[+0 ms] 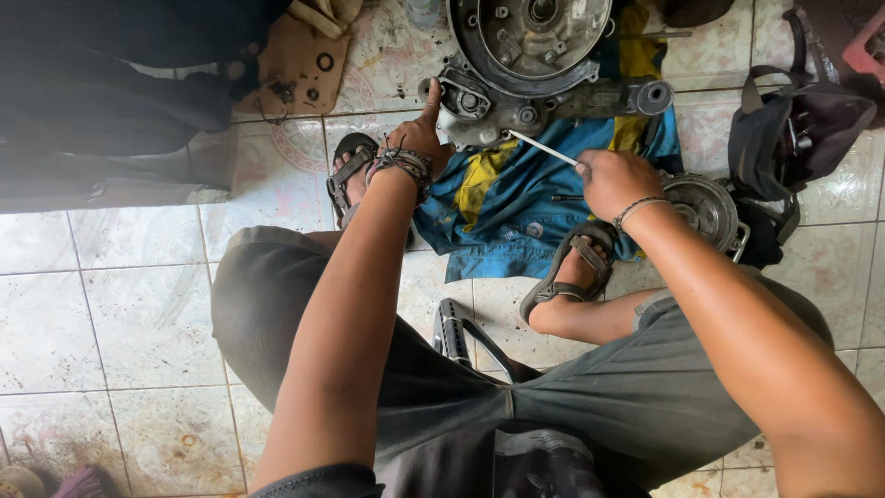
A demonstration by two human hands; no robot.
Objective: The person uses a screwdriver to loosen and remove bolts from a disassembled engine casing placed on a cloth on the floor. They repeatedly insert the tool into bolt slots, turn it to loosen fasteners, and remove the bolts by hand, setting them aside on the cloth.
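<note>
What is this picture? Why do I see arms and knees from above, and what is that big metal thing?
The camera sits on a person's head and looks down, so you see their own arms, legs and sandals, as if you were them. They crouch on a tiled floor. In front of them lies a big grey engine casing, a metal machine part, resting partly on a blue and yellow cloth. The left hand presses against the casing with the thumb pointing up. The right hand is closed around a thin metal rod whose tip reaches the casing. Beside the right hand lies a round metal part, and a dark bag sits further right. A brown piece of card with small rings lies at the upper left.
</note>
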